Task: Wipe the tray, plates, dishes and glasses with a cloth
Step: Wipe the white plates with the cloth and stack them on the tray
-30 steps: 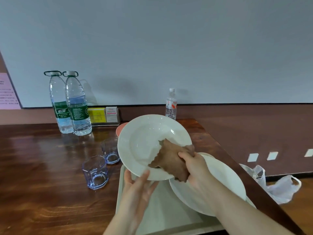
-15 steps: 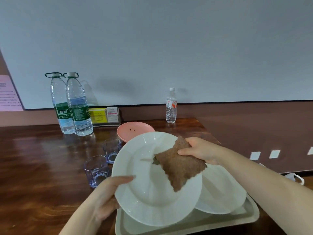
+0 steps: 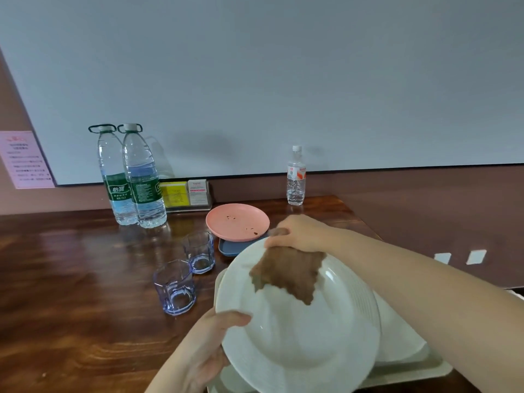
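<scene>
Two hands work on one white plate (image 3: 297,330), held tilted above the beige tray (image 3: 411,373) at the near right of the wooden table (image 3: 71,293). The plate is round, so it has no long axis; its hollow face turns up and toward the person, its far rim raised and its near rim dropped low over the tray. The left hand (image 3: 209,344) grips the plate's near-left rim, thumb curled over the front face and fingers hidden behind. The right hand (image 3: 297,232) sits at the far rim, fingers bent and pinching a brown cloth (image 3: 286,272) against it; the cloth hangs down over the upper face, its ragged lower corner pointing toward the plate's middle. A second white plate (image 3: 397,336) lies on the tray behind and right of the held one, mostly covered by it and by the right forearm. Beyond the far rim a pink dish (image 3: 236,221) with dark crumbs rests on a blue dish (image 3: 229,248). Two bluish glasses (image 3: 175,290) stand upright to the left, just beside each other. Two large water bottles (image 3: 136,180), a small bottle (image 3: 295,177) and a card holder (image 3: 187,194) stand along the wall.
</scene>
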The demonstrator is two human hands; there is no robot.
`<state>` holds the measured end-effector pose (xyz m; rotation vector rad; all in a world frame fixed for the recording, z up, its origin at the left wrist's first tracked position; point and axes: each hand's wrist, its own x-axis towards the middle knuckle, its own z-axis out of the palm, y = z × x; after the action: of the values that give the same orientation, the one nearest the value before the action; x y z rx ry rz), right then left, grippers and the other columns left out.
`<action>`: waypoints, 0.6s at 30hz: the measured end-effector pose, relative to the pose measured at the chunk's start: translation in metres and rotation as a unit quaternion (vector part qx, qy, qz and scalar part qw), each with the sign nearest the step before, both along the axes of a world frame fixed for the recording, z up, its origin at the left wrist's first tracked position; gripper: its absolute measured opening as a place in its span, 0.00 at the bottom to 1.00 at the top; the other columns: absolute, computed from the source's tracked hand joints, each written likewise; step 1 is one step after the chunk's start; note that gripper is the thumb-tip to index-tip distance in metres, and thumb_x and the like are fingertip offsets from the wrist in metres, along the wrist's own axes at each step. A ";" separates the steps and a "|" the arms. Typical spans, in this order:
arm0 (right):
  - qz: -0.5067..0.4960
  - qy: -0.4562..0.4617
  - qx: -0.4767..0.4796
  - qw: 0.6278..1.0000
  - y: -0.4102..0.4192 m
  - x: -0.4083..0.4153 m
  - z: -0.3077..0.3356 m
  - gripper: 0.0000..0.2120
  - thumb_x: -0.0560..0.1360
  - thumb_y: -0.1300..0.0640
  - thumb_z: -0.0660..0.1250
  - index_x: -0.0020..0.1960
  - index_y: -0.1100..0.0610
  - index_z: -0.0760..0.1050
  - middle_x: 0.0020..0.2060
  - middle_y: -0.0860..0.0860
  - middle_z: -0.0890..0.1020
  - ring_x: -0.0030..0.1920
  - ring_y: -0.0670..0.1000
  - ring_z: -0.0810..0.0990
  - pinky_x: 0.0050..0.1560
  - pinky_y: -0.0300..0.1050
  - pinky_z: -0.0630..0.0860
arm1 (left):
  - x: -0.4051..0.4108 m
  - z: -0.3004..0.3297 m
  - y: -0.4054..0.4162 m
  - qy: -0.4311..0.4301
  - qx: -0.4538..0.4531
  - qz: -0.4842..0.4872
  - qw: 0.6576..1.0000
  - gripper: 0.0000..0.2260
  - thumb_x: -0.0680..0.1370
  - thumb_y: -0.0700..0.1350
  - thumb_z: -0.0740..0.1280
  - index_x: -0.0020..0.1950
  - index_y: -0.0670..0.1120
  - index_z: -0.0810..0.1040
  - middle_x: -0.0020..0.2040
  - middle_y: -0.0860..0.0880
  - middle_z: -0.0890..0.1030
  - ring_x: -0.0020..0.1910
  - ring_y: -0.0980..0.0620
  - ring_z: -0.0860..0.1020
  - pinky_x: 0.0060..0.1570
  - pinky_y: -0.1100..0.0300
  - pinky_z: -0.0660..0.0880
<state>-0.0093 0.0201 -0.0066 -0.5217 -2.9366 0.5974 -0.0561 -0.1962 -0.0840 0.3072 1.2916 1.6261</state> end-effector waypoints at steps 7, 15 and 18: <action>-0.229 0.162 -0.368 0.886 -0.008 0.046 -0.065 0.15 0.73 0.45 0.69 0.48 0.57 0.78 0.38 0.49 0.82 0.40 0.48 0.80 0.38 0.38 0.74 | -0.007 -0.009 -0.002 -0.055 0.087 0.142 0.985 0.16 0.73 0.28 0.62 0.59 0.37 0.75 0.42 0.39 0.84 0.34 0.42 0.83 0.30 0.46 0.80; -0.287 0.218 -0.357 0.862 -0.015 0.036 -0.071 0.12 0.72 0.47 0.70 0.42 0.56 0.76 0.40 0.52 0.81 0.44 0.53 0.80 0.44 0.45 0.76 | 0.001 -0.006 -0.002 -0.046 0.122 0.131 0.983 0.17 0.72 0.26 0.60 0.58 0.37 0.75 0.46 0.37 0.84 0.37 0.41 0.84 0.39 0.42 0.78; -0.199 0.174 -0.202 0.943 0.005 0.022 -0.034 0.17 0.70 0.44 0.71 0.33 0.53 0.68 0.33 0.46 0.74 0.37 0.48 0.74 0.34 0.41 0.66 | 0.007 -0.007 -0.003 -0.045 0.096 0.083 0.991 0.16 0.71 0.25 0.60 0.55 0.36 0.77 0.47 0.35 0.83 0.38 0.39 0.83 0.40 0.42 0.78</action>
<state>0.0128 0.0250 -0.0405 -0.9104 -2.2885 1.1051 -0.0492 -0.1994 -0.0911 0.2451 1.1178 1.8890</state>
